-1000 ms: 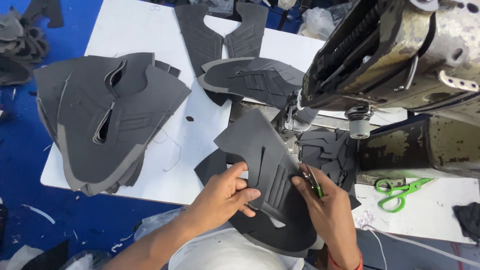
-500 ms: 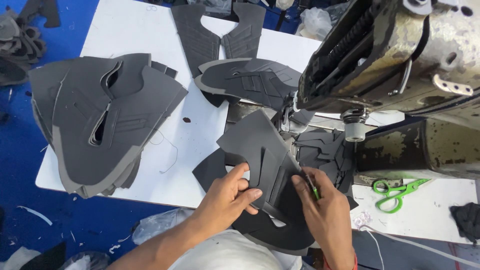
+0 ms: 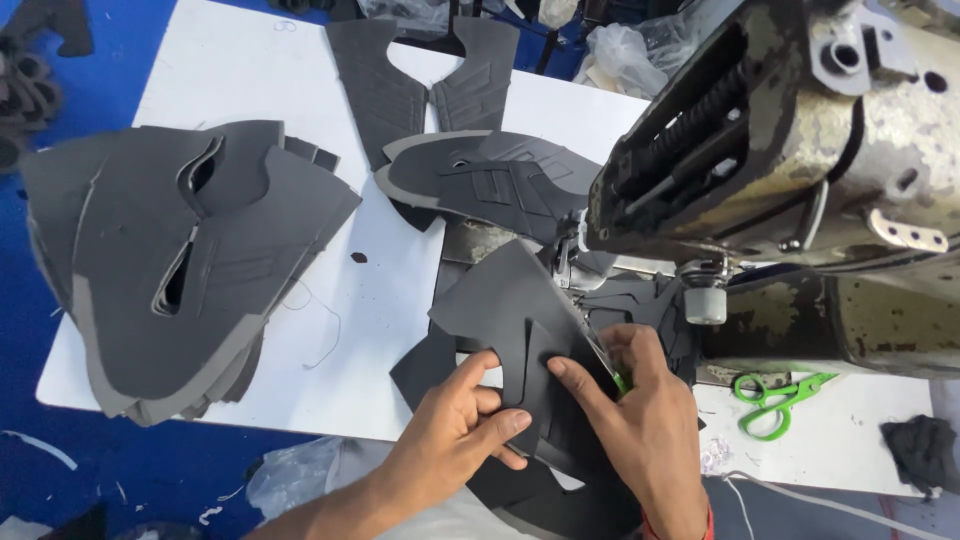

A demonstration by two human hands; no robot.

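Left hand [image 3: 455, 425]: I see it bare, no glove, no ring showing.
Left forearm: bare as far as my view reaches, no sleeve on it.
Right hand [image 3: 640, 425]: bare too, nothing worn on the fingers I can see.
Right wrist: a thin red band [image 3: 678, 528] circles it at the frame's lower edge.
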